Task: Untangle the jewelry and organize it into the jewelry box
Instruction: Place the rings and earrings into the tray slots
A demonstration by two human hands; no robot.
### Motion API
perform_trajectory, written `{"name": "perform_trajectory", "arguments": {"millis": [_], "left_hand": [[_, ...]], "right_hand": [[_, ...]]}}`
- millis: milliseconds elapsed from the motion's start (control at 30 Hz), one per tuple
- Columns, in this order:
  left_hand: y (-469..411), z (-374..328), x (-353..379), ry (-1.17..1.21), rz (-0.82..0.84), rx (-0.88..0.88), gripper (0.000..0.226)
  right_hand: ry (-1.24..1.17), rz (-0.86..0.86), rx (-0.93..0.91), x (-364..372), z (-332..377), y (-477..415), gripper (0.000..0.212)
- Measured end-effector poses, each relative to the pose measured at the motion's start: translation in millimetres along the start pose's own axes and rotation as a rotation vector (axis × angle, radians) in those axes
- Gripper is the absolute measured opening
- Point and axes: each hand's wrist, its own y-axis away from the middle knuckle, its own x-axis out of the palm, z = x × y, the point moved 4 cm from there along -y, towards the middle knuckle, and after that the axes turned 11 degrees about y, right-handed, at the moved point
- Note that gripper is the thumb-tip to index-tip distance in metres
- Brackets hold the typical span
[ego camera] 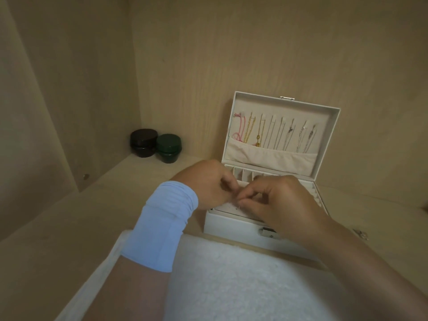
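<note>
So both hands are bunched over the front tray of the open white rectangular jewelry box (231, 225). The left hand (208, 181), with its pale blue wrist sleeve (162, 223), and the right hand (280, 200) meet fingertip to fingertip with fingers curled in a pinch, but I can't tell what's between them. Thin gold and silver chain necklaces (257, 136) hang in the raised lid at 1 o'clock from that pinch, a dark brown round jar (143, 142) and a dark green round jar (168, 148) sit at 10, and a fluffy white cloth (231, 286) lies at 6.
</note>
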Motion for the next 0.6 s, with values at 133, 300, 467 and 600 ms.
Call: {"name": "perform_trajectory", "arguments": {"millis": [133,300,467,600], "left_hand": [[-1,3,0,0.014,0.020,-0.001,0.016],[-1,2,0,0.008,0.028,-0.012,0.018],[0,3,0,0.030,0.028,-0.015,0.017],[-1,3,0,0.014,0.023,-0.019,0.016]], "right_hand": [[0.135,-0.045,-0.118,4,5,1,0.004],[0.168,-0.101,-0.110,6,8,4,0.007],[0.125,0.082,-0.136,4,3,2,0.013],[0.056,0.109,-0.076,1,-3,-1,0.025]]}}
